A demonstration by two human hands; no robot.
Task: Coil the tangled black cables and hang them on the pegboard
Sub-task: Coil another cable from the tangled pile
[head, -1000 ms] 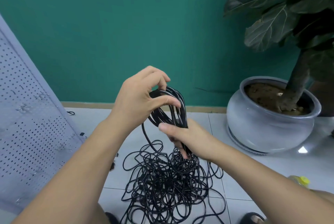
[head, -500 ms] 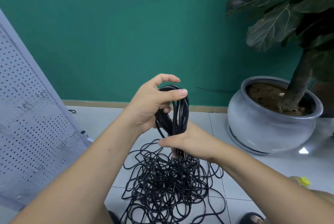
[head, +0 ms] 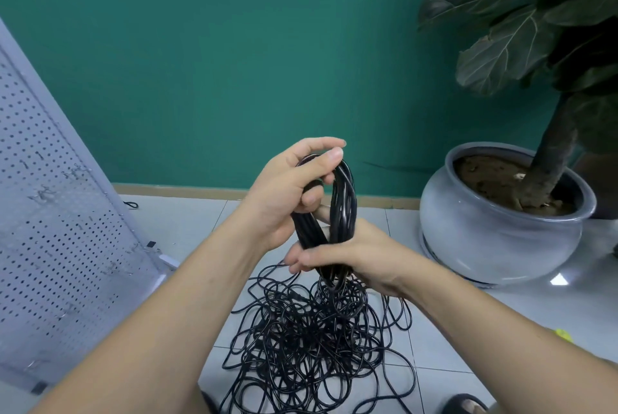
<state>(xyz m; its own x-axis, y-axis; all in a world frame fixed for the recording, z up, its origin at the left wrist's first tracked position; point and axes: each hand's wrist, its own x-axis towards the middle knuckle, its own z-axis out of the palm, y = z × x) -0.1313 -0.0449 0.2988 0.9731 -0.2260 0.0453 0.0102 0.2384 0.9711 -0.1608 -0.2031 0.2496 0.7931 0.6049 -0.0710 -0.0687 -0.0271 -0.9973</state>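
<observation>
A narrow coil of black cable (head: 342, 206) stands upright between my two hands. My left hand (head: 287, 189) grips its top, thumb laid over the loops and fingers curled through them. Just below, my right hand (head: 347, 255) wraps around the coil's bottom, hiding that end. From under my right hand the cable runs down into a big tangled heap of black cable (head: 311, 343) on the white tiled floor. The grey pegboard (head: 57, 219) leans at the left, with small metal hooks on it.
A large grey ceramic pot (head: 495, 236) with a broad-leaved plant stands on the floor at the right, against the green wall. A yellow object (head: 563, 335) peeks out past my right forearm. A dark sandal (head: 463, 405) shows at the bottom edge.
My right hand has slid up and closed round the bottom of the coil. My left hand has shifted its grip at the top, and the loops have drawn narrower.
</observation>
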